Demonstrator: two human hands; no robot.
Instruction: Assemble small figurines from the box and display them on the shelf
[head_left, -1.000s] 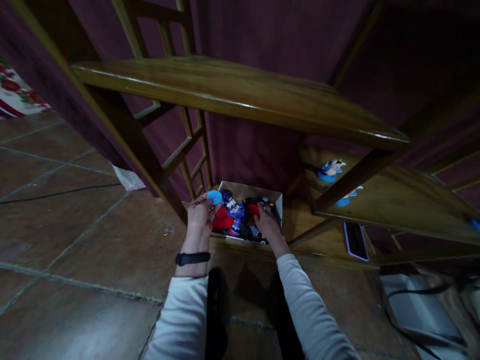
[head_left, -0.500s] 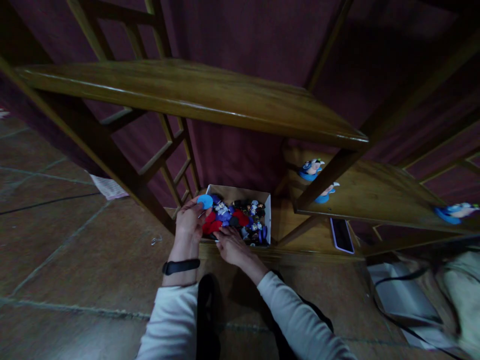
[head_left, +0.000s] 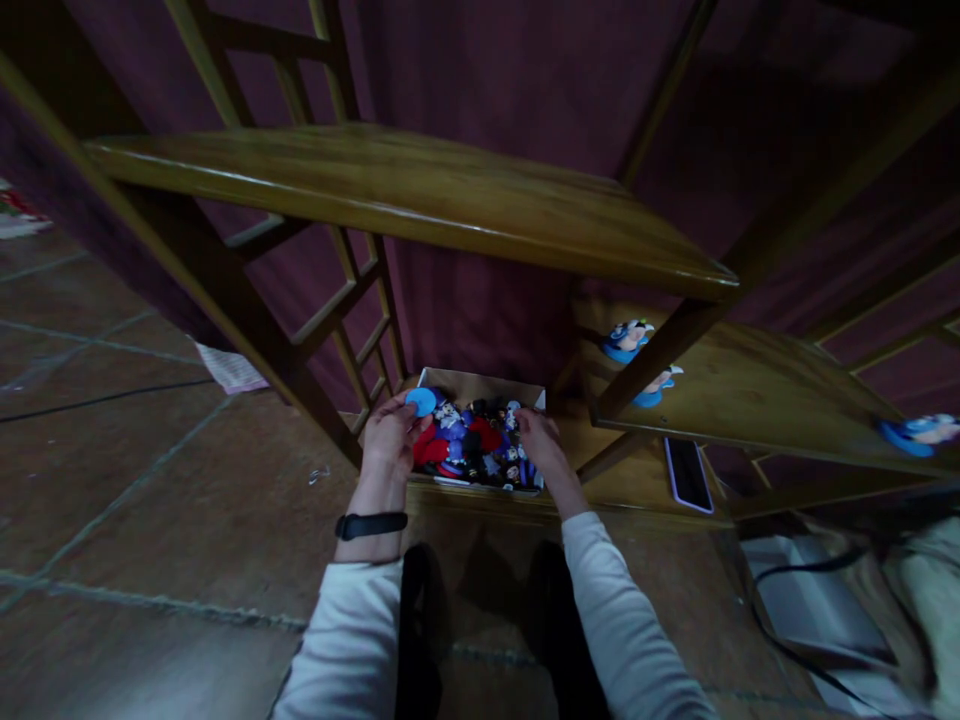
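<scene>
My left hand (head_left: 386, 435), with a dark band on the wrist, pinches a round blue disc (head_left: 421, 402) over the left end of an open box (head_left: 487, 381). Small toy figurines in blue, white, red and black fill this box. Over its right side, my right hand (head_left: 546, 448) has its fingers drawn together among the figurines, close to a small white-and-blue figurine (head_left: 512, 413). What those fingertips grip, if anything, is too small and dark to make out.
A wooden shelf board (head_left: 405, 195) spans above the box. Figurines on blue bases (head_left: 626, 345) stand on the shelf to the right, one partly behind a post. A phone (head_left: 688, 474) lies on the lower board. A grey bag-like item (head_left: 817, 590) is on the floor.
My right hand has moved from the box's front left to its right side, and its fingers have drawn together. My left hand still holds the blue disc. The view has shifted slightly.
</scene>
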